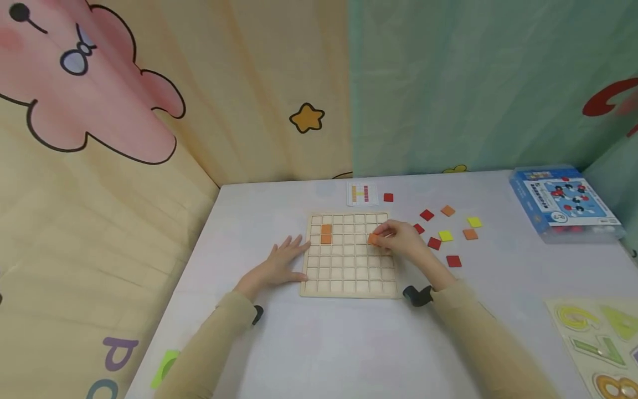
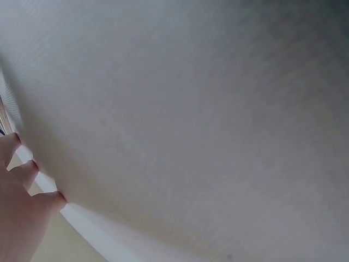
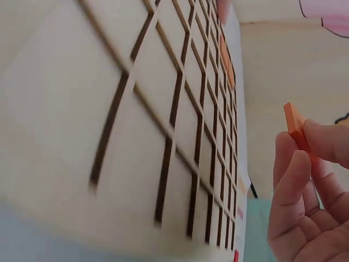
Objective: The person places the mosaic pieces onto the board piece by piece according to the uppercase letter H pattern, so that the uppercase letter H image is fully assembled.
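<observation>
A wooden grid board (image 1: 349, 295) lies on the white table, with two orange square tiles (image 1: 326, 234) set in neighbouring cells near its upper left. My right hand (image 1: 399, 239) is over the board's right side and pinches another orange square tile (image 1: 372, 239) between thumb and fingers. In the right wrist view that tile (image 3: 295, 125) stands tilted in the fingertips, apart from the grid (image 3: 131, 76). My left hand (image 1: 281, 263) rests with spread fingers at the board's left edge, thumb and fingertips touching the rim. The left wrist view shows those fingers (image 2: 49, 202) against the pale table surface.
Several loose red, yellow and orange tiles (image 1: 445, 236) lie right of the board. Behind it are a small pattern card (image 1: 363, 194) and a red tile (image 1: 388, 197). A blue box (image 1: 563, 202) stands back right; a number sheet (image 1: 593, 338) is front right, a green piece (image 1: 164, 368) front left.
</observation>
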### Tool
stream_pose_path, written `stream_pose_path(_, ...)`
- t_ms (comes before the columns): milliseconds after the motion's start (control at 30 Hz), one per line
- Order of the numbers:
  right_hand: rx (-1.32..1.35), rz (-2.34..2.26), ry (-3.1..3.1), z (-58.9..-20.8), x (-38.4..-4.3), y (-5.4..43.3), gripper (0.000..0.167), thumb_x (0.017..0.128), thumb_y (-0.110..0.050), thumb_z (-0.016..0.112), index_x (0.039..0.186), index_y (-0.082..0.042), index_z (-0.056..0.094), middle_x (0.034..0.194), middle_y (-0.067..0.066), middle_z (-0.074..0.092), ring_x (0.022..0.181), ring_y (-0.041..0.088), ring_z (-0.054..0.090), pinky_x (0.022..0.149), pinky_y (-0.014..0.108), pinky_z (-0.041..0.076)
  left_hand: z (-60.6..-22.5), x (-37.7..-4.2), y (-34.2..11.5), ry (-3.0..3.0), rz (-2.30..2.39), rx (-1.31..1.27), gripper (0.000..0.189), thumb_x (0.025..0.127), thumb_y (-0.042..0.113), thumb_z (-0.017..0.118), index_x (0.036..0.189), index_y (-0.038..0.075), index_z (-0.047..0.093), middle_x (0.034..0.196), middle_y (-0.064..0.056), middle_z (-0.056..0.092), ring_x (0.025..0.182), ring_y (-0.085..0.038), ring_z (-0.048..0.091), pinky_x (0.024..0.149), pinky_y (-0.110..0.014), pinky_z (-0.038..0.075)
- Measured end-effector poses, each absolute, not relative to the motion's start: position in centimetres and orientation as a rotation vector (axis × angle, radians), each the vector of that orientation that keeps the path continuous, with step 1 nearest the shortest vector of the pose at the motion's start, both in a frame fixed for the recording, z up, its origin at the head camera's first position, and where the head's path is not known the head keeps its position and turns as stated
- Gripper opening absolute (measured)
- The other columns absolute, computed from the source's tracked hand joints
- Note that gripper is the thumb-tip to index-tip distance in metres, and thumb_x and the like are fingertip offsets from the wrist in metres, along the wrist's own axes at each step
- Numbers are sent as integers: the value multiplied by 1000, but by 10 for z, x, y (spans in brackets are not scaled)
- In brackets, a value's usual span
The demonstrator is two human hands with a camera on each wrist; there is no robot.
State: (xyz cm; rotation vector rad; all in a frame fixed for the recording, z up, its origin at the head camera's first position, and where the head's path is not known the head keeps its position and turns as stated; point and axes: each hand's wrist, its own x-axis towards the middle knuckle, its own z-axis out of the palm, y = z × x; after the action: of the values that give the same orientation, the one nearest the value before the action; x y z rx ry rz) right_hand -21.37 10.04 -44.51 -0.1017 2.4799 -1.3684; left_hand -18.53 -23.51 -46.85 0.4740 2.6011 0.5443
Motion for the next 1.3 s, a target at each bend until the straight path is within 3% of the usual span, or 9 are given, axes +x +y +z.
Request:
stream_pose_path(267, -193, -1411, 2409, -455, -215, 37, 19, 88, -20, 74, 103, -8, 69, 93, 7, 69, 75, 17, 63, 65, 24, 53, -475, -181, -230, 2591, 552, 446, 92, 85, 45, 73, 158, 20, 24, 167, -10, 8, 154, -35, -3, 121, -61, -2)
stream_pose_path(500, -296, -1349, 2489, -459, -220, 4, 13, 86, -15, 75, 96, -9, 70, 91, 4, 70, 78, 13, 60, 69, 22, 49, -472, -185, -232, 2594, 543, 493, 91, 86, 45, 72, 158, 19, 23, 167, -11, 8, 154, -36, -3, 120, -64, -1)
stream_pose_path(900, -375, -1191, 2568, -463, -222, -9, 8, 85, -11, 76, 86, -8, 68, 88, 3, 69, 77, 14, 57, 69, 25, 47, -472, -188, -229, 2592, 542, 505, 92, 86, 45, 73, 158, 19, 23, 167, -11, 8, 154, -36, -3, 120, -63, -2)
stream_pose_path(1300, -419, -1061, 2682, -462, -218, -18, 6, 87, -7, 72, 92, -4, 74, 97, 9, 69, 92, 22, 64, 84, 35, 54, -466, -185, -232, 2606, 547, 487, 92, 85, 43, 74, 157, 17, 25, 166, -13, 8, 153, -39, -2, 119, -65, -1)
